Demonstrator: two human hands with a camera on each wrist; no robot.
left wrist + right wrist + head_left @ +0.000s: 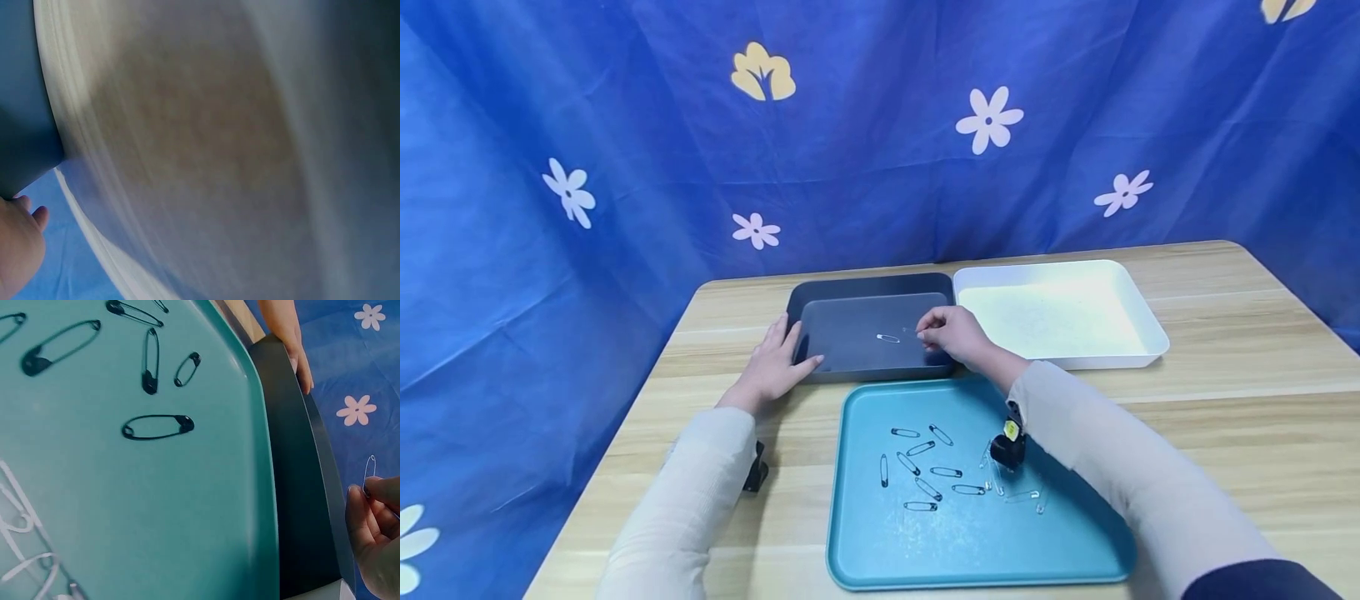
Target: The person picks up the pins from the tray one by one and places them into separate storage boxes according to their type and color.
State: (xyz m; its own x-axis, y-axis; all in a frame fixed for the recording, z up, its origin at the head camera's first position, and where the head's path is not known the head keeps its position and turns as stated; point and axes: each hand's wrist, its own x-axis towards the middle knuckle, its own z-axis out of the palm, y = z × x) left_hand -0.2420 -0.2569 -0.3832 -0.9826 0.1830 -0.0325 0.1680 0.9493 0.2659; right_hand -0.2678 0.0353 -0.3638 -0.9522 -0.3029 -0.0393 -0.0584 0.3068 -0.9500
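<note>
1. The right hand (pixel 951 332) hovers over the right part of the dark grey tray (pixel 850 287), its fingers (pixel 362 515) pinched narrow on a small silver safety pin (pixel 369 467), which hangs above the tray floor.
2. A second silver safety pin (pixel 887 337) lies flat on the floor of the dark grey tray, just to the left of the right hand.
3. The left hand (pixel 772 363) rests against the left near corner of the dark grey tray, fingers straight and relaxed along the rim, thumb on the front edge; it grips nothing.
4. The teal tray (pixel 865 550) sits on the counter (pixel 1225 433) just in front of the dark grey tray, the two edges almost touching.
5. In the teal tray, a loose cluster of black safety pins (pixel 925 467) lies spread towards its middle, and a few silver pins (pixel 1022 495) lie to the right of them, partly hidden under the right sleeve.
6. The white tray (pixel 1138 300) stands just to the right of the dark grey tray, side by side with it.
7. The left wrist view is blurred and shows only a fingertip and a pale surface.
</note>
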